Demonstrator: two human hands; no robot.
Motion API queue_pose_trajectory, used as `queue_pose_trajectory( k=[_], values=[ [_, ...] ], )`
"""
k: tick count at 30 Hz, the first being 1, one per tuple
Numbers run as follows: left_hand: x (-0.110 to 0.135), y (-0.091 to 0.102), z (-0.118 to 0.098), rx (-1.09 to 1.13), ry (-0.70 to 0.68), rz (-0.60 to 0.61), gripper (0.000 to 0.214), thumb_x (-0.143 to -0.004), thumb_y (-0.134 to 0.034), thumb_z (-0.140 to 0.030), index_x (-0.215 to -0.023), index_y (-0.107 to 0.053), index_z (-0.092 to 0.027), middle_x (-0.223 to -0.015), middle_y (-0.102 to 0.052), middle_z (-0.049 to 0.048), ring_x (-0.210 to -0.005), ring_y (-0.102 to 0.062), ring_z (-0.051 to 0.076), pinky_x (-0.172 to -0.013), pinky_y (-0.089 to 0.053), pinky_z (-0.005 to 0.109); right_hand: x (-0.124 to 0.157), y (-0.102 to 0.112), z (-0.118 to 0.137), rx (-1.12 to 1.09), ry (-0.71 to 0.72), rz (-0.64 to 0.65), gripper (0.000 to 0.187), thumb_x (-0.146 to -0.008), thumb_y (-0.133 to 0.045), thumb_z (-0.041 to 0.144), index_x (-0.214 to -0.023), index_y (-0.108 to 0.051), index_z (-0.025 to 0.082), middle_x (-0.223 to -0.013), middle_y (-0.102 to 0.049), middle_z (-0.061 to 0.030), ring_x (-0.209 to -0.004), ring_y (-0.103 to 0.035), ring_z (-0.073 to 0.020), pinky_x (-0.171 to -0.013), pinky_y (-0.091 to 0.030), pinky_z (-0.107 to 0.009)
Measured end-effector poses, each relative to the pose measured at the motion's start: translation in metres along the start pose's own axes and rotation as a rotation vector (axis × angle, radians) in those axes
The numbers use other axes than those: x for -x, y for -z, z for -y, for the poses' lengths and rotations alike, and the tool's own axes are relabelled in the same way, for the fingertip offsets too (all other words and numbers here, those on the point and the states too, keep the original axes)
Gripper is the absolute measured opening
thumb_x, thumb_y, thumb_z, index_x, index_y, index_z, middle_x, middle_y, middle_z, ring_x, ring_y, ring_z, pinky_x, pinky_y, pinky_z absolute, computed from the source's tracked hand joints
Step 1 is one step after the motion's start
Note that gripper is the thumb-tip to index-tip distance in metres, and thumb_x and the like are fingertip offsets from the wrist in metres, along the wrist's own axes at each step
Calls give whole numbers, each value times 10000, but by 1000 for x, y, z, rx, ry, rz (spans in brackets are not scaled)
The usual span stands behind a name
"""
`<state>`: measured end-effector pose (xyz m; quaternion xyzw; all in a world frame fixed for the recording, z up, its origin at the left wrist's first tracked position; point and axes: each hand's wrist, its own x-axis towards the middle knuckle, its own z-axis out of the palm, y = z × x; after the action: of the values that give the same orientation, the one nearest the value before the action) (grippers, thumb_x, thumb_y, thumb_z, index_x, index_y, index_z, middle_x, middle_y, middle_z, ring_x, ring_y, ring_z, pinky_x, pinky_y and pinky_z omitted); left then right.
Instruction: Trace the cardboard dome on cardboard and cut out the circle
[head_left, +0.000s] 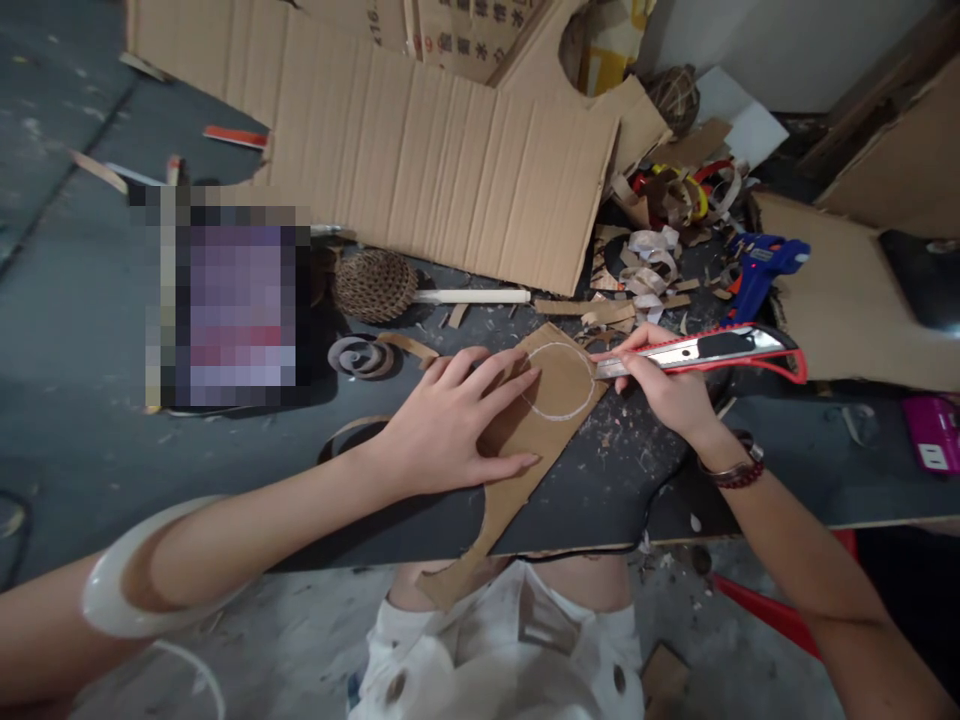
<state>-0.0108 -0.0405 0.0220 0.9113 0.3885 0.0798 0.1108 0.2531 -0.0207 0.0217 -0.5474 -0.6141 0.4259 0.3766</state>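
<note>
My left hand [457,425] lies flat with spread fingers, pressing down on a cut piece of brown cardboard [525,445]. A white circle [560,382] is drawn on that piece, near its far end. My right hand [660,385] grips a red utility knife [701,353], and its metal blade end reaches the circle's right edge. The fingertips of my two hands stay apart, with the circle between them. The cardboard's lower end hangs over the table's front edge.
A dark table edge [570,548] runs below my arms. Beyond lie a large corrugated cardboard sheet [435,165], a blue glue gun [765,272], a coiled cardboard ball [375,285], a white stick [472,296], and heaped cardboard strips [652,265]. A pink box [934,432] sits at right.
</note>
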Motion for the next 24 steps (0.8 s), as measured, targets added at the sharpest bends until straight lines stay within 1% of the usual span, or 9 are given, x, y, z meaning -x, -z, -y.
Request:
queue_pose_trajectory(
  k=[2, 4, 7, 12, 18, 21, 24],
  values=[
    [0, 0, 0, 16, 4, 10, 785, -797, -541, -657, -1432, -444, -206, -1471, -446, 129, -1252, -418, 372, -1017, -399, 556, -1, 0, -2, -33, -9, -11, 118, -856, -539, 221, -739, -537, 239, -531, -569, 52, -731, -688, -171, -711, -510, -315],
    [0, 0, 1, 27, 5, 11, 793, -795, -535, -669, -1433, -442, -207, -1473, -443, 129, -1256, -414, 373, -1020, -395, 561, -1, 0, -2, -38, -20, -12, 115, -855, -546, 229, -741, -539, 239, -520, -559, 53, -762, -700, -180, -725, -516, -323],
    [0, 0, 1, 24, 5, 13, 796, -797, -527, -675, -1434, -442, -205, -1477, -439, 127, -1256, -413, 374, -1018, -395, 561, -1, 0, -1, -44, -28, -10, 115, -854, -557, 237, -740, -541, 237, -520, -558, 56, -718, -697, -176, -702, -524, -322],
    [0, 0, 1, 13, 4, 16, 795, -806, -506, -684, -1436, -441, -203, -1477, -442, 122, -1261, -409, 371, -1020, -394, 553, 0, 0, -2, -33, -16, -2, 113, -860, -560, 231, -747, -547, 238, -530, -577, 49, -747, -698, -176, -723, -530, -320],
    [0, 0, 1, 20, 5, 19, 783, -811, -511, -668, -1438, -432, -206, -1486, -435, 119, -1265, -405, 367, -1030, -385, 554, -2, 2, -6, -39, -13, 6, 109, -861, -559, 245, -752, -557, 242, -543, -590, 47, -660, -669, -163, -682, -536, -320],
    [0, 0, 1, 27, 2, 9, 779, -810, -516, -666, -1435, -435, -210, -1482, -440, 120, -1261, -410, 367, -1023, -391, 554, -2, 2, -5, -42, -24, 15, 115, -870, -555, 262, -757, -552, 243, -586, -618, 43, -589, -640, -145, -641, -531, -313],
    [0, 0, 0, 15, -5, 1, 780, -811, -508, -673, -1431, -442, -204, -1478, -446, 119, -1255, -417, 368, -1011, -402, 551, -1, 2, -4, -36, -24, 6, 124, -871, -559, 268, -750, -547, 241, -599, -625, 37, -623, -651, -150, -662, -528, -312]
  ],
)
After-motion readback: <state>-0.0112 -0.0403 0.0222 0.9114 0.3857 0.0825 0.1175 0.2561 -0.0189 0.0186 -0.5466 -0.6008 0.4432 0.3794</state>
